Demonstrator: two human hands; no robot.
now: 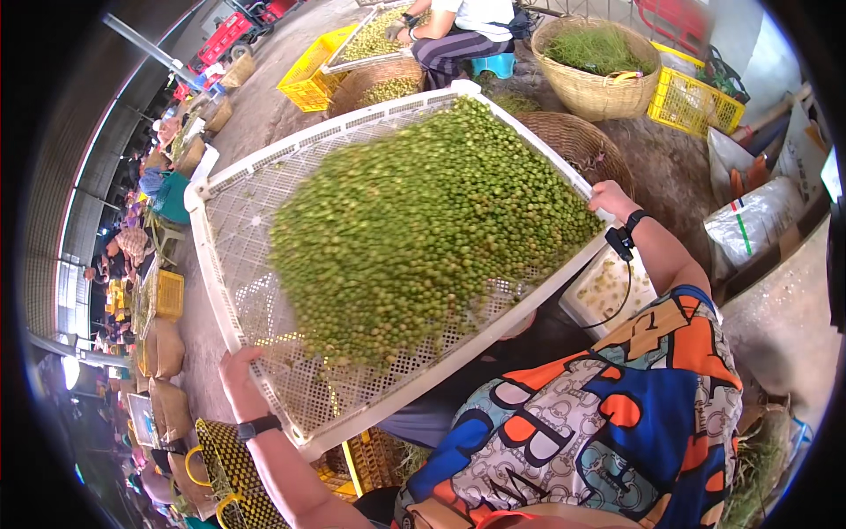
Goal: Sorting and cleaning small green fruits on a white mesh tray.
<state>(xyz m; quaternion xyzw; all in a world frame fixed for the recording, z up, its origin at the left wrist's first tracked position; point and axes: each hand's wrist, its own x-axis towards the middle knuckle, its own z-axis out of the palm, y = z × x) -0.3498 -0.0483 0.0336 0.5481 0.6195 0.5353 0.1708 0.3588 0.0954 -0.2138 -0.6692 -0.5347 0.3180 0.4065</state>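
Observation:
A white plastic mesh tray [218, 264] is held tilted in front of me, with a large heap of small round green fruits or berries [423, 225] on it. The heap covers the tray's middle and right, and part of it is blurred. My left hand [243, 377] grips the tray's near left edge. At the tray's right corner, my right hand [611, 200] is closed around the rim. Both wrists wear dark bands. A brown wicker basket [575, 135] shows partly from behind the tray's right side. Under my right forearm sits a white container [608, 284] with small pieces in it.
Across from me a seated person [456, 33] works at another tray [377, 40] beside a yellow crate [317, 66]. A woven basket of green stalks [595, 73] and a yellow crate [694, 102] stand at the upper right. White sacks [757, 218] lie right; a checked basket [241, 476] stands lower left.

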